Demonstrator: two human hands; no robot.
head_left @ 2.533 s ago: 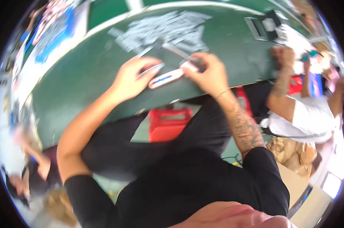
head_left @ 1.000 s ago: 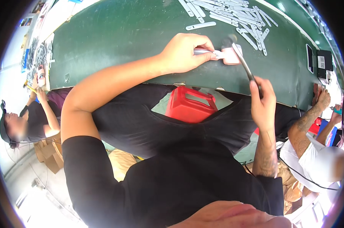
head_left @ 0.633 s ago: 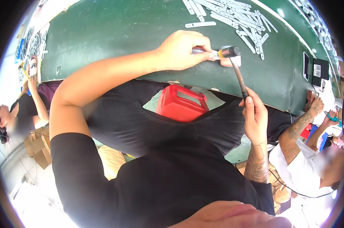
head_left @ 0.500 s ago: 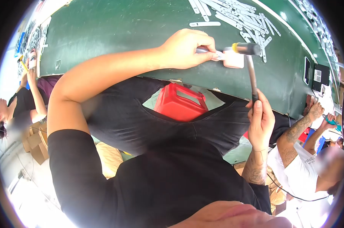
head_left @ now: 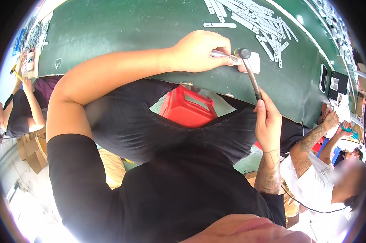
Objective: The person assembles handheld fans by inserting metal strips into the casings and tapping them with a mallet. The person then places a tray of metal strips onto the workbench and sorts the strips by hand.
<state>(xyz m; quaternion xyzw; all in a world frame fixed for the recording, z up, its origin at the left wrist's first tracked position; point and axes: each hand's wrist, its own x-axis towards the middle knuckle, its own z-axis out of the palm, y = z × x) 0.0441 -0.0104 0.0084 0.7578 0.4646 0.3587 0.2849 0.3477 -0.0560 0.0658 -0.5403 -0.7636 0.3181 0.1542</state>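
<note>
My left hand (head_left: 201,50) reaches over the green table, its thumb and fingers pinched on a flat, shiny metal piece (head_left: 222,56). The far end of that piece lies at a small pale block (head_left: 253,61) with pinkish sides. In my right hand (head_left: 268,125), fingers are wrapped round the handle of a hammer (head_left: 251,76). The dark round head of the hammer (head_left: 243,53) is over the block, close to the tip of the metal piece. Whether the head touches it, I cannot tell.
Many flat, pale slotted strips (head_left: 255,20) are heaped at the back of the green table (head_left: 122,32). A red plastic stool (head_left: 187,107) shows between my legs. One person (head_left: 21,109) works at the left with a yellow hammer; another (head_left: 312,162) sits at the right.
The hammer head has swung left and down toward the metal piece and the block. My right hand has shifted slightly left; my left hand keeps its pinch.
</note>
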